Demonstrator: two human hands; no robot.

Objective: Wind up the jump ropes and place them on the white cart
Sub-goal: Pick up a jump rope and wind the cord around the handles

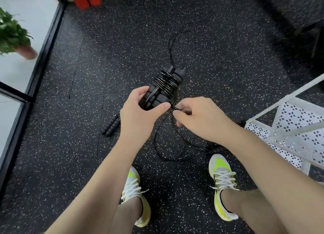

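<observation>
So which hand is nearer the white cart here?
Right. The right hand pinches the loose rope not far left of the white cart, while the left hand grips the wound handles further left, away from the cart.

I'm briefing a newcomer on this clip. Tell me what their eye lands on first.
First, the left hand at centre gripping a pair of black handles bound with rope coils, while the right hand pinches the loose rope beside them. Next, neon-yellow sneakers below, and the white cart at the right edge.
</observation>
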